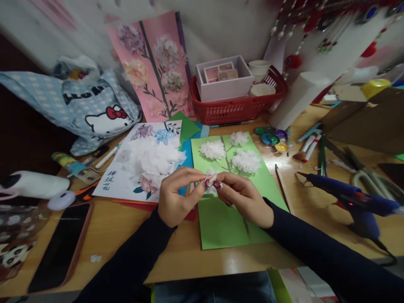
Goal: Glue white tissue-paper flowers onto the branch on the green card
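Observation:
Above the green sheet, my left hand and my right hand meet, thumbs and fingertips pinched together. Between them shows a bit of white tissue paper, largely covered by the fingers. Several fluffy white paper flowers sit on the sheet's upper half, around a drawn brown branch. To the left, a loose pile of white tissue pieces lies on a white paper with printed flowers and Chinese characters.
A blue glue gun, its red light on, and scissors lie at right. On the left are a phone and a checked bag. Behind stand a red basket and a pink flower picture.

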Demonstrator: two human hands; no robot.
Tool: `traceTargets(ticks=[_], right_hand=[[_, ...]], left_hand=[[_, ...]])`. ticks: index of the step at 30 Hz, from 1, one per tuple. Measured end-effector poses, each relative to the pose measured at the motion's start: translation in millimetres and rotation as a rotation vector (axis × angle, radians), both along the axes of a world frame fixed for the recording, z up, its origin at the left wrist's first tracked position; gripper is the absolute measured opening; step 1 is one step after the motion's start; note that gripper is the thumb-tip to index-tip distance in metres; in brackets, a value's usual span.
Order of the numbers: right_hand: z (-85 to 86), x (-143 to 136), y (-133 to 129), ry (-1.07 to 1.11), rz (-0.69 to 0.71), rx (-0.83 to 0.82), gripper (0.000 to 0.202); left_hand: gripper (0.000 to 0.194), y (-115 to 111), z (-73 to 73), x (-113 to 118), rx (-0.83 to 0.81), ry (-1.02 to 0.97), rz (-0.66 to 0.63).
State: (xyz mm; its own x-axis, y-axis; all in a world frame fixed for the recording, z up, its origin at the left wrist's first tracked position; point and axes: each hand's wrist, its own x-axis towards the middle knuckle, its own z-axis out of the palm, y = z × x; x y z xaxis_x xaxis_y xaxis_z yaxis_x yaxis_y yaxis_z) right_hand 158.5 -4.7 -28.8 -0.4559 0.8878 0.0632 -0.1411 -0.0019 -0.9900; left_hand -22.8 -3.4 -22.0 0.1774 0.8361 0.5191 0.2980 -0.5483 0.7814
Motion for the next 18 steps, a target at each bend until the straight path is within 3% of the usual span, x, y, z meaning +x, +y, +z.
traceTargets(ticks=[9, 18], right_hand=[[-1.1, -0.3, 1.5, -0.057, -0.044, -0.015, 0.033], [0.6, -1.0, 1.4, -0.094, -0.056, 0.022, 0.033]], left_hand=[[0.015, -2.4, 1.6, 2.6, 0.075, 0.057, 0.073], [0.010, -1.4, -2.4, 1.7, -0.046, -0.060, 0.116]])
